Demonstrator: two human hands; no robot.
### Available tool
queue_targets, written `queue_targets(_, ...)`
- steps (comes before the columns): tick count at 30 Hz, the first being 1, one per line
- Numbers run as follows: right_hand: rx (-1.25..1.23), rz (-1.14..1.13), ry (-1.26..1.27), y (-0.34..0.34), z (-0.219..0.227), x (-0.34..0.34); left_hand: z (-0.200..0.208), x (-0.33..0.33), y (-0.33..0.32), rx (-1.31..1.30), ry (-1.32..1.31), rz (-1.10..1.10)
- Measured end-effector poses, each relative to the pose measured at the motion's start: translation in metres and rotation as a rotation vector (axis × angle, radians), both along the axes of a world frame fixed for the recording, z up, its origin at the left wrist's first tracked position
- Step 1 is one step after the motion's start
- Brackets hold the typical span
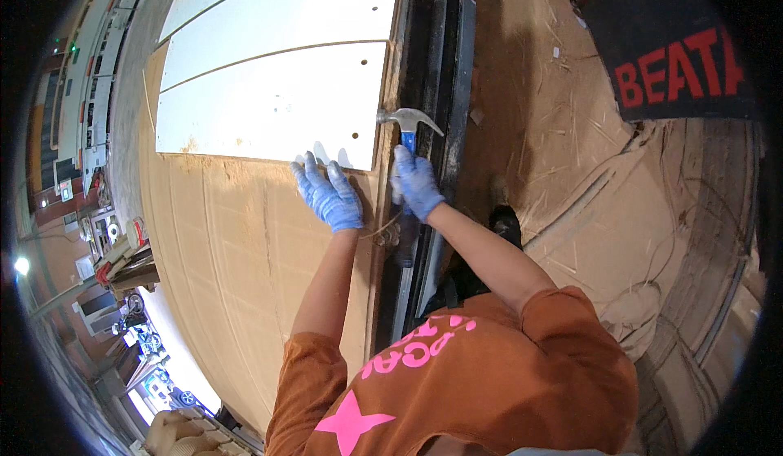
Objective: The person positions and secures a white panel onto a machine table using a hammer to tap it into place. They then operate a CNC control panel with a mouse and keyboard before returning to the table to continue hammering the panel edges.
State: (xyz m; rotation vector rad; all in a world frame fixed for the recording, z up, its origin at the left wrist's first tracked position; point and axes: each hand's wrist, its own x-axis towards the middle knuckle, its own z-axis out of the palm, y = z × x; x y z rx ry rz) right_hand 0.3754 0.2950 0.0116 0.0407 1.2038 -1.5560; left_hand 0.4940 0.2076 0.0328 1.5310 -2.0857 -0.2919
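Note:
My right hand (418,185), in a blue glove, is wrapped round the handle of a claw hammer (408,119) with a steel head. The hammer's striking face meets or nearly meets the right edge of the nearest white panel (245,117); I cannot tell whether it touches. My left hand (330,198), gloved the same way, has its fingers spread, with the fingertips at the panel's near edge. Small dark holes show along the panel's right side.
More white panels (285,11) lie side by side beyond. Cardboard (245,236) covers the surface beneath them. A dark metal rail (457,56) runs along its right side. Cardboard also covers the floor (522,154), with a black sheet (677,24) bearing red lettering at far right.

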Motion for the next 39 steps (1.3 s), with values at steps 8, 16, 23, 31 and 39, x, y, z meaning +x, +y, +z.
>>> queue_targets(8,0.035,-0.009,0.027,0.0,0.011,-0.005,0.002,-0.003,0.001,0.018,-0.005,0.014)
queue_targets(16,-0.014,0.06,0.013,0.006,0.004,-0.002,0.007,-0.005,0.003,0.012,0.007,0.036)
queue_targets(23,-0.018,0.091,0.023,0.019,0.006,-0.052,0.005,0.003,0.003,-0.022,0.193,-0.029)
queue_targets(31,0.179,0.287,1.044,-0.091,0.031,-0.185,0.038,-0.015,-0.014,0.014,-0.199,-0.015)
queue_targets(39,0.128,0.329,2.125,-0.199,0.1,-0.23,0.045,-0.114,-0.095,-0.058,-0.257,-0.411)
